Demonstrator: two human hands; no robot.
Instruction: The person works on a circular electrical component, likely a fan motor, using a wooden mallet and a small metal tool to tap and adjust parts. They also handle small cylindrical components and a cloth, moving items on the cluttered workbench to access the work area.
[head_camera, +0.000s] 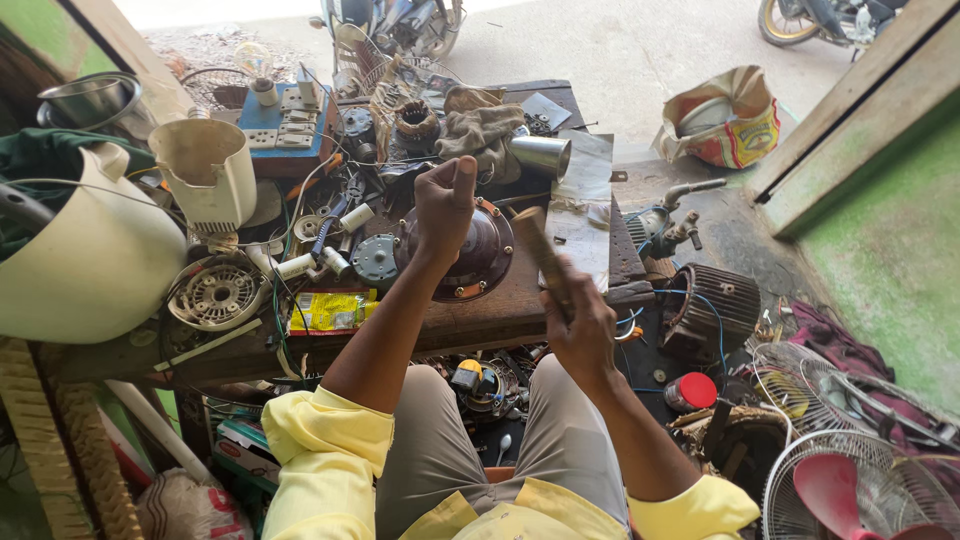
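Gripping a blurred wooden tool handle, the right hand is hovering near a round dark-maroon metal motor housing; the left hand is clenching above it.

Bright daylight falls on a pale concrete floor beyond the far edge of a dark, worn wooden workbench. A green wall with a wooden frame runs along the right side; another green patch shows at the upper left corner. Parked motorcycles stand at the top edge. A printed sack sits on the floor off the workbench's far right corner, and fan guards lie at lower right.
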